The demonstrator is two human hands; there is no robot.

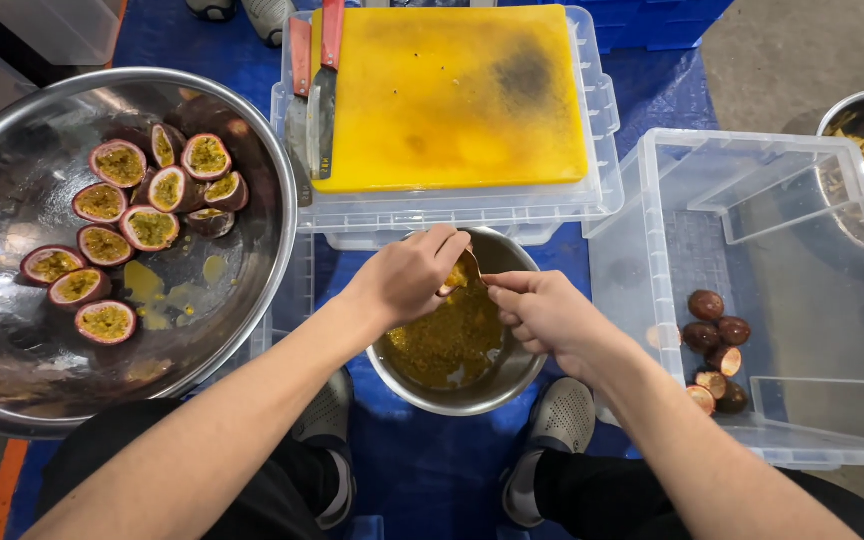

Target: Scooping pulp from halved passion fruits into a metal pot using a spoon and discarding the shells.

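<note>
Both hands meet over the small round steel bowl (pixel 457 385) of yellow seeded pulp, centre near. Left hand (pixel 407 275) is closed around a halved passion fruit shell (pixel 459 273), cut face tilted right. Right hand (pixel 542 310) pinches a spoon (pixel 474 268); its long axis runs left and far, with the tip in the shell just left of the right fingers. Cut purple halves (pixel 117 235) sit in the large steel basin (pixel 272 250) at left. Emptied shells (pixel 717 350) lie in the clear plastic crate (pixel 652 200) at right.
</note>
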